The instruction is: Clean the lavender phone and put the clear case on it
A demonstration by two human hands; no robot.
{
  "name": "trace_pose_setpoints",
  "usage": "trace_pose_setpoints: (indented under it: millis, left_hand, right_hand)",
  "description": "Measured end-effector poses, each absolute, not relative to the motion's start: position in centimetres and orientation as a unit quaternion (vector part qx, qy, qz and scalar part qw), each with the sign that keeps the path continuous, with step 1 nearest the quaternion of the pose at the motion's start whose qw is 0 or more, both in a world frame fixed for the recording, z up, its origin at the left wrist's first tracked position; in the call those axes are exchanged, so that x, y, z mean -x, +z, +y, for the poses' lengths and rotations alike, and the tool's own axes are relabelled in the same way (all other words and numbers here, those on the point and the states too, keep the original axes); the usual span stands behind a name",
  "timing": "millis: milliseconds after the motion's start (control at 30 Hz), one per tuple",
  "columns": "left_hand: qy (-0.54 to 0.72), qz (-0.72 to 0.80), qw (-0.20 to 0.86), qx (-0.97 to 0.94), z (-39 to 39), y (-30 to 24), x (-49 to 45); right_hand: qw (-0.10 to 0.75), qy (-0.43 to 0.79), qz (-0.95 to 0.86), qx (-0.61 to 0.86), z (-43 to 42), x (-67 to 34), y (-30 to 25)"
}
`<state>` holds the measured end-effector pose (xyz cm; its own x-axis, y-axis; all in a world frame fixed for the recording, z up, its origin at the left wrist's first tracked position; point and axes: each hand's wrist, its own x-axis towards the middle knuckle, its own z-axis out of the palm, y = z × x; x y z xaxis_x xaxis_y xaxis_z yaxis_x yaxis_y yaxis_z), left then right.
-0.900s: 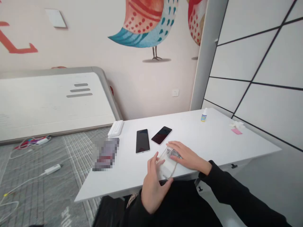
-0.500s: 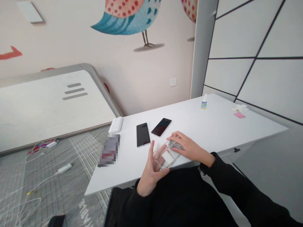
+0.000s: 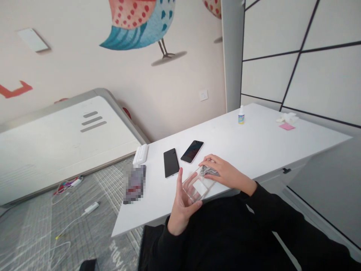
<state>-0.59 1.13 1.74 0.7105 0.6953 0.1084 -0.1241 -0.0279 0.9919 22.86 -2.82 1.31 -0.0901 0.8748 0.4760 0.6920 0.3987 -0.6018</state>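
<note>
white tabletop (image 3: 262,146) stops right at the hands, its near edge running under both wrists, and a black sleeve (image 3: 278,209) crosses below it. left hand (image 3: 183,207) cradles a clear phone case (image 3: 196,186) above that edge, tilted up from the tabletop. its fingers curl under the case's lower end while the thumb stands upright beside the left side, so the hand is only partly open. a small white square (image 3: 200,188) shows on the case. right hand (image 3: 228,175) lies across the far end, fingers curved and closed down on a gray cloth (image 3: 209,171) pressed to the clear plastic. just beyond the left thumb lies a black phone (image 3: 171,162), with a second phone (image 3: 192,151) close beside it. to the left sit a blurred packet (image 3: 134,184) and a white plastic block (image 3: 140,154). open tabletop stretches right to a small bottle (image 3: 241,115), a pink note (image 3: 287,127) and a tissue (image 3: 287,118) near the far end.
</note>
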Motion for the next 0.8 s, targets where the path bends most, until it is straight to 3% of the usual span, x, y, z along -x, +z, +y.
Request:
trace_pose_setpoints:
  millis: [233, 400, 800]
  left_hand:
    - [0.347, 0.246, 0.623, -0.656, 1.8, 1.4, 1.6]
    - [0.408, 0.302, 0.539, -0.672, 2.9, 2.4, 3.2]
    - [0.416, 0.323, 0.459, -0.715, 1.0, 5.9, 2.8]
  right_hand:
    - [0.403, 0.119, -0.731, 0.538, -2.5, -23.0, 0.9]
    - [0.379, 0.149, -0.746, 0.527, -2.4, -23.2, 0.5]
    - [0.377, 0.170, -0.744, 0.525, -2.4, -23.4, 0.4]
